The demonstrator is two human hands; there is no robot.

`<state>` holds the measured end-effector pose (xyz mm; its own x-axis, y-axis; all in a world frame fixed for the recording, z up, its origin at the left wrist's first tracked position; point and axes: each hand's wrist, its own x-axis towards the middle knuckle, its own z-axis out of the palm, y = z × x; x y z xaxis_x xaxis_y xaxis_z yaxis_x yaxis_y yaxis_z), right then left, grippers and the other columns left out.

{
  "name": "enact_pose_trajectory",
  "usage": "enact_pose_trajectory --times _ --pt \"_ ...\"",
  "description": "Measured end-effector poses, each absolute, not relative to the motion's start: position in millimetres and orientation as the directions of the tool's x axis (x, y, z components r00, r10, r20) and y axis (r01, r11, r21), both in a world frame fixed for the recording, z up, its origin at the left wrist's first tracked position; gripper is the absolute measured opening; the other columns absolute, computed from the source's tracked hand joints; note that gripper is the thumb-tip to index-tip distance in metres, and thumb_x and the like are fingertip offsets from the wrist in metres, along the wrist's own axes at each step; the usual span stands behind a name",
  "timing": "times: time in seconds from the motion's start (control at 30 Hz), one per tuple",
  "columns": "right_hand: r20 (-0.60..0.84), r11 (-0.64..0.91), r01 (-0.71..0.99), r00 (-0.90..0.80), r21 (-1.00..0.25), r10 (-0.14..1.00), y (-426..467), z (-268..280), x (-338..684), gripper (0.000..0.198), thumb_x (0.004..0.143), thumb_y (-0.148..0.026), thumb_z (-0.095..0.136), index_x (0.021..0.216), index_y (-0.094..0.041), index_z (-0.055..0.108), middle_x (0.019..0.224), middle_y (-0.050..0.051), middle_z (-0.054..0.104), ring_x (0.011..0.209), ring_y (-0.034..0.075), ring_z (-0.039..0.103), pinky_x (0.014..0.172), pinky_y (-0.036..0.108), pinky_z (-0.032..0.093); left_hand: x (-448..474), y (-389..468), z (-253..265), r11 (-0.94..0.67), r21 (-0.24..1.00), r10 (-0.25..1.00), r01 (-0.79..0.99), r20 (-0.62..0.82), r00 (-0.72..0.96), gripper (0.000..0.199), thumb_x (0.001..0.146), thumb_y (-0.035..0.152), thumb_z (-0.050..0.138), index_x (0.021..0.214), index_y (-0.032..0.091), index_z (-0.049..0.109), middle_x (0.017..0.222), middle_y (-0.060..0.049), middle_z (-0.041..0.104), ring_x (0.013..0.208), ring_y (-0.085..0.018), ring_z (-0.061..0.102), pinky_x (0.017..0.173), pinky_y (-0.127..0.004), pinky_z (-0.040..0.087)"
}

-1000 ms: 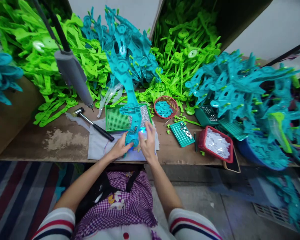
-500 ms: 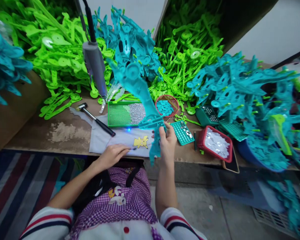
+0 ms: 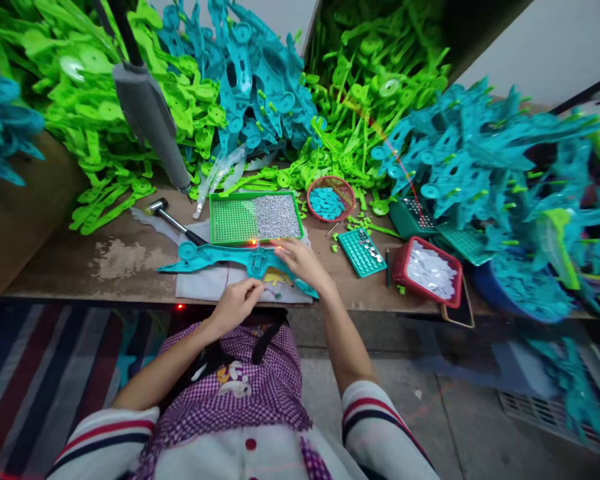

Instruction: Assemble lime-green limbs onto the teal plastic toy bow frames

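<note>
A long turquoise plastic part (image 3: 200,256) lies sideways on the pale cloth (image 3: 193,285), in front of the green tray. My left hand (image 3: 237,305) is just below its middle, fingers curled and pinched together; whatever they hold is hidden. My right hand (image 3: 303,263) reaches over the right part of the plastic piece, fingers stretched toward the front rim of the green tray (image 3: 230,243). Small silvery metal pieces (image 3: 279,215) fill the right side of that tray. A yellow cartoon print on the cloth is partly covered by my right hand and the part.
A grey powered screwdriver (image 3: 147,113) hangs at left above a hammer (image 3: 177,220). Right of the tray are a round basket (image 3: 350,193), a turquoise tray (image 3: 355,257) and a red box (image 3: 405,267) of white pieces. Lime and turquoise parts (image 3: 265,80) are heaped behind.
The turquoise part has gone from upright in my right hand to lying on the cloth. My right hand has let go and moved left; my left hand has shifted slightly right. The screwdriver appears farther left.
</note>
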<state>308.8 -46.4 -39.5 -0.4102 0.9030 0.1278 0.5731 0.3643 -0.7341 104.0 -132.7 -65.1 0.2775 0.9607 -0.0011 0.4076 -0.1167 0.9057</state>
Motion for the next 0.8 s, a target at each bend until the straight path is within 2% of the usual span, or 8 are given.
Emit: enact_pose_trajectory --times 0.1,0.17,0.27,0.37,0.5,0.63,0.8 --pt "0.279 0.449 0.626 -0.356 -0.637 0.892 -65.5 -31.2 307.5 0.034 0.095 -0.043 0.052 0.120 -0.027 0.067 0.118 0.008 0.069 0.112 0.024 0.061 0.097 0.044 0.048 100.6 -125.0 -71.2 0.033 0.932 0.987 0.362 -0.088 0.136 0.032 0.091 0.042 0.049 0.084 0.017 0.067 0.070 0.001 0.065 0.062 -0.013 0.055 0.061 -0.024 0.041" --pt "0.284 0.539 0.634 -0.464 -0.555 0.839 -88.5 -33.0 309.7 0.036 0.092 -0.047 0.057 0.121 -0.028 0.066 0.122 0.009 0.066 0.115 0.024 0.059 0.099 0.044 0.045 100.0 -123.1 -74.4 0.097 0.951 0.984 0.293 -0.136 0.113 0.035 0.089 0.047 0.049 0.082 0.017 0.067 0.069 0.000 0.064 0.064 -0.014 0.055 0.061 -0.023 0.041" --pt "0.275 0.587 0.646 -0.524 -0.488 0.806 -111.9 -47.4 308.9 0.027 0.096 -0.040 0.053 0.110 -0.026 0.071 0.112 0.008 0.070 0.109 0.021 0.062 0.101 0.043 0.038 102.4 -121.5 -75.8 0.155 0.967 0.971 0.200 -0.187 0.152 0.039 0.088 0.051 0.050 0.081 0.017 0.068 0.074 -0.001 0.066 0.073 -0.016 0.059 0.066 -0.025 0.045" --pt "0.326 0.577 0.623 -0.478 -0.529 0.816 -112.1 -62.3 305.2 0.026 0.097 -0.036 0.051 0.098 -0.023 0.073 0.098 0.006 0.072 0.101 0.019 0.064 0.099 0.040 0.036 107.8 -118.2 -73.4 0.192 0.967 0.946 0.165 -0.227 0.232 0.038 0.085 0.052 0.057 0.087 0.017 0.071 0.076 -0.002 0.067 0.076 -0.017 0.060 0.069 -0.026 0.045" --pt "0.361 0.566 0.554 -0.442 -0.611 0.822 -100.5 -66.2 305.3 0.030 0.096 -0.042 0.050 0.095 -0.023 0.074 0.093 0.006 0.072 0.098 0.019 0.064 0.096 0.039 0.040 118.8 -111.8 -70.3 0.374 0.927 0.882 0.001 -0.356 0.310 0.045 0.072 0.059 0.071 0.078 0.014 0.071 0.060 0.000 0.060 0.059 -0.013 0.053 0.058 -0.024 0.040" --pt "0.324 0.526 0.482 -0.441 -0.701 0.837 -100.4 -63.8 308.8 0.034 0.097 -0.045 0.048 0.106 -0.025 0.073 0.103 0.007 0.071 0.103 0.020 0.064 0.094 0.039 0.045 126.6 -107.7 -70.4 0.565 0.775 0.817 -0.282 -0.478 0.323 0.047 0.056 0.053 0.084 0.071 0.013 0.068 0.062 0.001 0.059 0.050 -0.006 0.046 0.051 -0.021 0.037" --pt "0.381 0.520 0.449 -0.368 -0.726 0.848 -103.7 -74.0 305.5 0.030 0.095 -0.045 0.052 0.108 -0.025 0.071 0.101 0.007 0.072 0.100 0.020 0.065 0.091 0.038 0.049 124.1 -104.6 -71.8 0.681 0.633 0.731 -0.368 -0.552 0.402 0.036 0.056 0.037 0.088 0.068 0.011 0.066 0.060 0.003 0.056 0.045 -0.002 0.040 0.042 -0.017 0.028"
